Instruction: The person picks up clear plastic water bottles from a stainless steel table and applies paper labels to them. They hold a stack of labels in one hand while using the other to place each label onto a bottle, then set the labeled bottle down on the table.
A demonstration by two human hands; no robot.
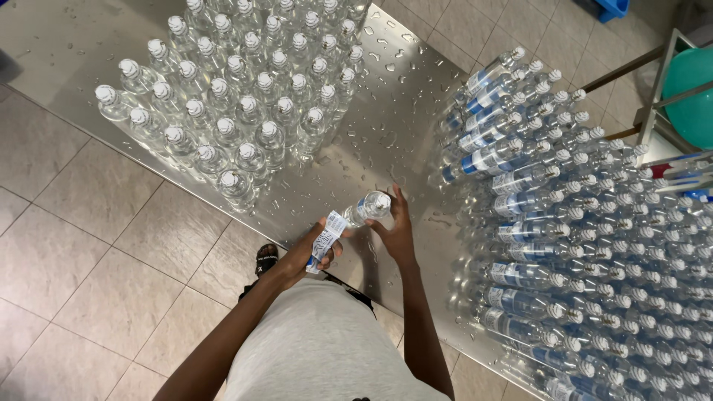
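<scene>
**Labels going onto bottles at a wet steel table**

A wet steel table (386,96) is stretching across the tiled floor (67,245), its surface beaded with water drops. On its far side a block of upright clear bottles (245,89) with white caps is standing unlabelled; at the right a large heap of labelled bottles (587,245) is lying stacked on its side, caps pointing outward, blue-and-white bands showing. A green round object behind a metal frame (694,93) is showing at the right edge. A person in a grey shirt is standing at the table's near edge, one sandalled foot (266,260) visible below. Between the two groups, just above the table, the right hand (397,234) is gripping a single clear bottle (368,206) around its body, while the left hand (312,252) is pinching a blue-and-white label sleeve (325,241) at the bottle's base end. Judging by this, the label is being fitted to the bottle and is not yet seated; finishing seems to call for sliding it squarely along the body while the right hand is holding the wet bottle steady
</scene>
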